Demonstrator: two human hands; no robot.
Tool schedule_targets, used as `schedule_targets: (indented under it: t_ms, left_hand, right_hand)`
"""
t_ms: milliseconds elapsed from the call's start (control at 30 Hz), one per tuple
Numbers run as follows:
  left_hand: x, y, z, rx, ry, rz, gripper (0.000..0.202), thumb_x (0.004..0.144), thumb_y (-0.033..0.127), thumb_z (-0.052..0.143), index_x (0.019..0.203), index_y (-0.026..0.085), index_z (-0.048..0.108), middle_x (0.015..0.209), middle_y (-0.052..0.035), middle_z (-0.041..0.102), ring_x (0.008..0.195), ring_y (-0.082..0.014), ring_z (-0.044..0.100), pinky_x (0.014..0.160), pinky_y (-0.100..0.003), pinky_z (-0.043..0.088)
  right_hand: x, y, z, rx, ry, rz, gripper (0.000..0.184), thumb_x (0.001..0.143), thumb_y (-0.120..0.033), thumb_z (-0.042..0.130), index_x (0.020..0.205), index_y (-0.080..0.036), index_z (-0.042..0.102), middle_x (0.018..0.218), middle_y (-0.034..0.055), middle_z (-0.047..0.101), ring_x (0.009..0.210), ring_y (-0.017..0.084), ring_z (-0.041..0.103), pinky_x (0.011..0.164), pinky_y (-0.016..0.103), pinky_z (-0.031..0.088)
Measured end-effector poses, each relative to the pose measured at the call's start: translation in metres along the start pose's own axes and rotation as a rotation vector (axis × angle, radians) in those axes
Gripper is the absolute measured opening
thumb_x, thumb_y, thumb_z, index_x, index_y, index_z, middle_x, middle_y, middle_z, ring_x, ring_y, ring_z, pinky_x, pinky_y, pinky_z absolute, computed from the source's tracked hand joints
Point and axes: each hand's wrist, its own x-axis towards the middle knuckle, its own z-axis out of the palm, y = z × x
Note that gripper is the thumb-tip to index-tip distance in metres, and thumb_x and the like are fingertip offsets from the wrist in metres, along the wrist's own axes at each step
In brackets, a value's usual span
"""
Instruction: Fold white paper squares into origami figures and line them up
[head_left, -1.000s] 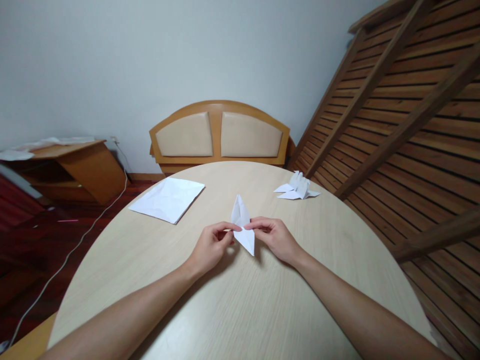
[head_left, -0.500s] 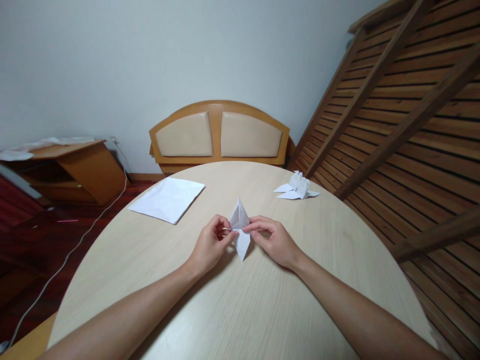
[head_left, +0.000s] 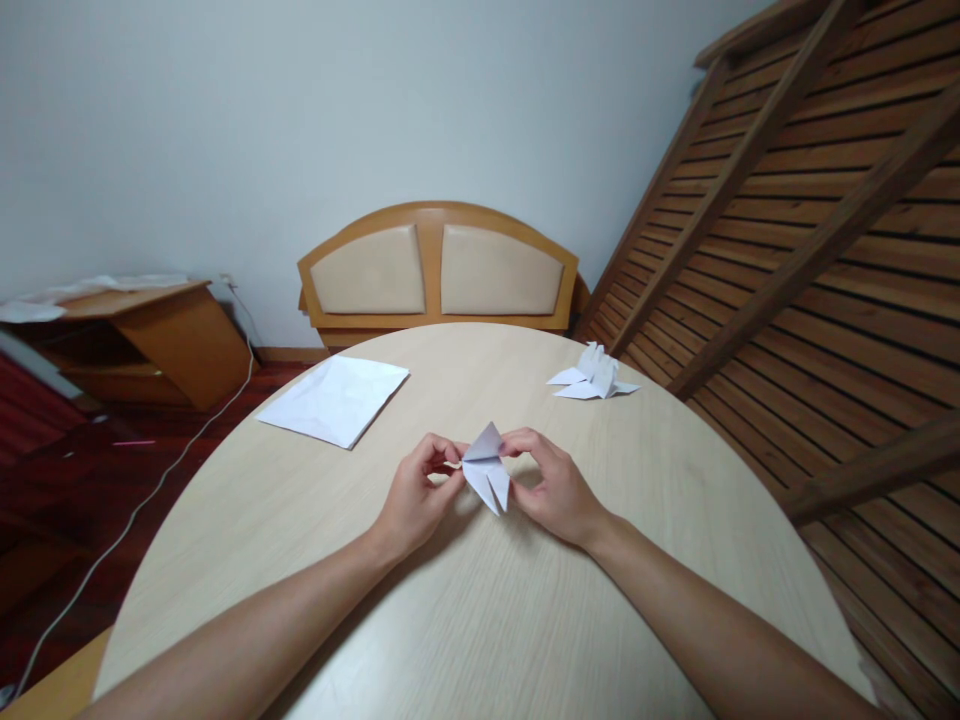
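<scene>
Paper [head_left: 486, 470], head view: one white piece folded to a pointed shape, held just above the table [head_left: 465, 620] between both hands. The left hand [head_left: 415, 500] pinches its left tip. The right hand [head_left: 551, 485] pinches its upper right edge, other fingers curled. Judged light, thin, easily creased or torn; best gripped at the folded edges. Count: one paper in hand, one flat sheet [head_left: 335, 398], one folded figure [head_left: 595, 375], both well apart.
</scene>
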Motion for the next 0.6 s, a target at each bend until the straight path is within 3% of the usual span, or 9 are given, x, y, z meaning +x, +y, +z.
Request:
schedule_targets:
  t_ms: [167,300,433,600]
  left_hand:
    - [-0.0019,-0.0021,-0.0009,0.039,0.021,0.011,0.016,0.086,0.031,0.065,0.092,0.02,0.056,0.1,-0.0076,0.07,0.09,-0.0177,0.068,0.074,-0.027,0.052]
    - [-0.003,-0.0039,-0.0034,0.1,-0.004,0.111,0.011,0.088,0.022,0.062,0.099,0.02,0.064,0.107,-0.0084,0.069,0.097,-0.0185,0.066,0.076,-0.026,0.053]
    - [-0.002,-0.001,-0.0061,0.173,-0.057,0.167,0.022,0.091,0.016,0.057,0.109,0.023,0.068,0.109,-0.0075,0.068,0.098,-0.0178,0.066,0.078,-0.027,0.054]
    - [-0.0005,0.0021,-0.0049,0.194,-0.033,0.172,0.026,0.092,0.017,0.058,0.115,0.022,0.068,0.108,-0.008,0.068,0.095,-0.0176,0.066,0.077,-0.029,0.056]
  right_hand:
    - [0.001,0.0007,-0.0009,-0.046,-0.008,-0.007,0.025,0.087,-0.012,0.062,0.107,-0.026,0.062,0.103,0.006,0.069,0.101,0.023,0.065,0.088,0.039,0.052]
    - [0.0018,0.0007,-0.0007,-0.041,0.023,0.017,0.025,0.089,-0.016,0.063,0.112,-0.026,0.065,0.105,0.0065,0.07,0.1,0.023,0.065,0.085,0.039,0.054]
    - [0.0023,0.0004,-0.0005,-0.025,0.033,0.034,0.027,0.09,-0.017,0.064,0.114,-0.028,0.066,0.104,0.0052,0.071,0.095,0.022,0.066,0.082,0.037,0.055]
    - [0.0027,-0.0002,-0.0007,-0.022,0.03,0.047,0.03,0.091,-0.019,0.065,0.119,-0.029,0.065,0.105,0.005,0.07,0.095,0.021,0.066,0.082,0.036,0.054]
